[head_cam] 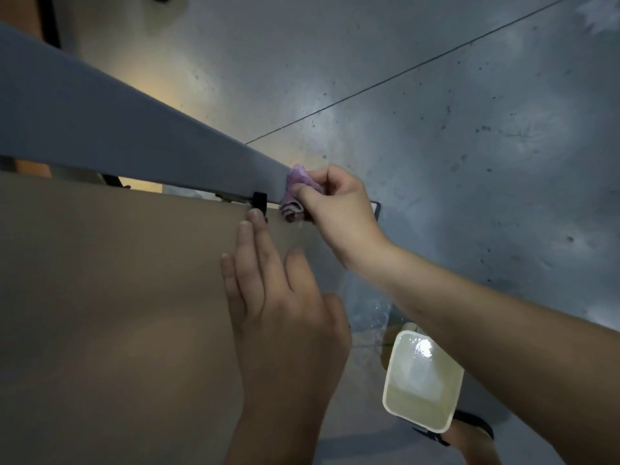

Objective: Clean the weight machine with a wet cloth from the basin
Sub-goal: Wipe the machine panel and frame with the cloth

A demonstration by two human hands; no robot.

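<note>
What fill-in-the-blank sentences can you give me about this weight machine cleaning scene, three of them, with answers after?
The right hand grips a crumpled cloth whose colour is ____.
The left hand lies flat on the tan padded surface and holds ____.
The white rectangular plastic basin of water stands on the grey concrete ____.
Missing words: purple; nothing; floor.
</note>
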